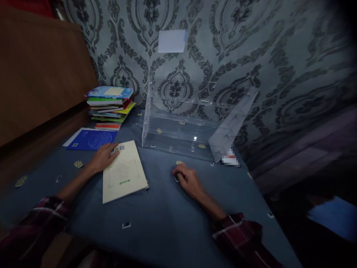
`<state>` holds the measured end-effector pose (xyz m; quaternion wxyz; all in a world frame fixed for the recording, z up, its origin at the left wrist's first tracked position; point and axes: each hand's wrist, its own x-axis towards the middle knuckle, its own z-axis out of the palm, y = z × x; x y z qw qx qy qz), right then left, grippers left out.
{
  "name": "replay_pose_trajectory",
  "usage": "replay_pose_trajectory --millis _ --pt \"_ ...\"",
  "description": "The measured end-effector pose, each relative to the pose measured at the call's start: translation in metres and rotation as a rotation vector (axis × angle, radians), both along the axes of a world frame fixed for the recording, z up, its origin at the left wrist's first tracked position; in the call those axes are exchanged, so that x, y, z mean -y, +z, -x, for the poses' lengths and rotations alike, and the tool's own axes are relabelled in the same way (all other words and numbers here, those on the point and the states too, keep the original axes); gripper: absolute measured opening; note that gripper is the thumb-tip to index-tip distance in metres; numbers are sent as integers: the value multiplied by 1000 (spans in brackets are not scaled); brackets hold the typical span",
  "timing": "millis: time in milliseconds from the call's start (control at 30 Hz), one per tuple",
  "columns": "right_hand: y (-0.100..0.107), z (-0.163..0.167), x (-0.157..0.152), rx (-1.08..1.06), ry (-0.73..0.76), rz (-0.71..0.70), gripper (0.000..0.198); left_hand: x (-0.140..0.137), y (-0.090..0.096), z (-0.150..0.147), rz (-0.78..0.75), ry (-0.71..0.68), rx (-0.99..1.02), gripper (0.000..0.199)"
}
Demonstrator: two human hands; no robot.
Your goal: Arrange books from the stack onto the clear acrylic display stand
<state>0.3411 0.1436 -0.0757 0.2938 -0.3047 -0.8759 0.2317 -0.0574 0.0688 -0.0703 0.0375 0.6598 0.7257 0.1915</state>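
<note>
My left hand lies over the upper left edge of a cream-coloured book, fingers stretched out and thumb on the cover. The book lies flat, slightly turned, with small printed marks near its top and a framed block of text. Just behind that hand is a blue book with a white edge beneath it. My right hand rests on the tablecloth to the right of the cream book, apart from it. Its fingers are curled in, and nothing shows in them.
A clear plastic tiered rack stands at the back against the patterned wall. Several books form a stack at the back left, beside a brown wooden panel. A blurred-out white and red item sits at the rack's right foot.
</note>
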Motion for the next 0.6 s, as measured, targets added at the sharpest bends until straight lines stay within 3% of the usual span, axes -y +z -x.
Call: replay_pose_trajectory --millis 100,233,400,600 --pt "-1 4 1 104 -16 -112 26 14 -3 -14 -56 -82 68 62" --pt "-5 7 4 249 -55 -157 36 17 -3 -41 -77 -187 126 56" --pt "-7 5 11 281 -45 -117 37 13 -2 -83 -83 -251 185 47" --pt "-7 2 19 142 -70 -17 39 3 -9 -130 -93 -238 307 38"
